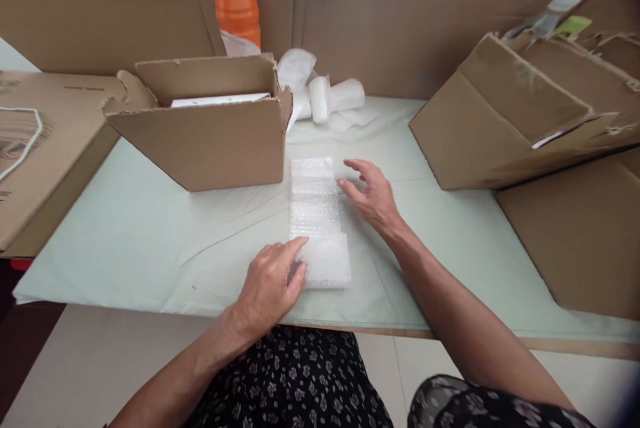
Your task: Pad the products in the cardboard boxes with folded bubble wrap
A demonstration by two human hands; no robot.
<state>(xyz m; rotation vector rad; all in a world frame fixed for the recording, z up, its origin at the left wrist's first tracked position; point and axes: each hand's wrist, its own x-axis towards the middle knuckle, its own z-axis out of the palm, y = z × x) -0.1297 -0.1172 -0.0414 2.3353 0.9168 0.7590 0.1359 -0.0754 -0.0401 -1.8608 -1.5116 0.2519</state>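
A strip of bubble wrap lies flat on the cloth-covered table in front of me. Its near end looks doubled over into a whiter, wider block; whether something sits inside cannot be made out. My left hand rests at the left edge of that near part, index finger stretched over it and thumb apart. Just right of the strip's upper half, my right hand hovers with thumb and fingers spread, holding nothing.
An open cardboard box with white flat items stands at left, near a larger carton. Behind are white rolls and an orange bottle-shaped object. Cardboard boxes fill the right side. A cardboard wall closes the back.
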